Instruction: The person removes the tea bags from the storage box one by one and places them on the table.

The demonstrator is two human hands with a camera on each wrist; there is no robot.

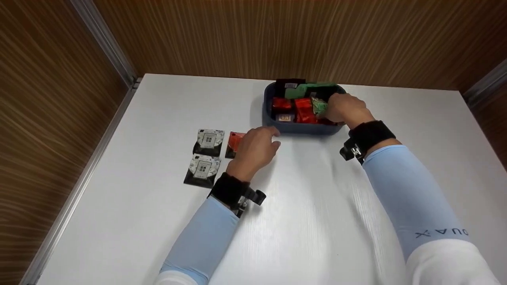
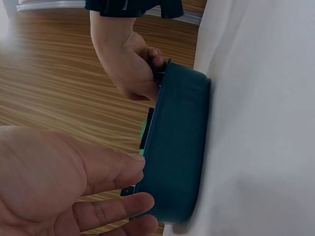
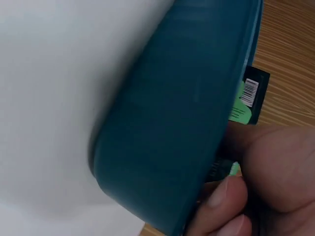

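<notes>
Before you, the table (image 1: 158, 221) shows a smooth white top with a faint satin sheen and fine grain lines, edged by a brushed metal strip (image 1: 79, 186) and backed by walls (image 1: 47, 99) of glossy streaked wood veneer. The blue tray (image 1: 301, 127) looks like smooth matt plastic, and the packets in it (image 1: 303, 109) and the black-and-white sachets (image 1: 207, 142) beside it are shiny foil or film. Your sleeves (image 1: 404, 186) are thin light-blue cloth, and each black wrist strap (image 1: 368, 135) is soft matt fabric.

Staged recording booth: bare white table (image 1: 317, 221), wood-grain wall panels (image 1: 277, 35), metal corner trim (image 1: 107, 43).
</notes>
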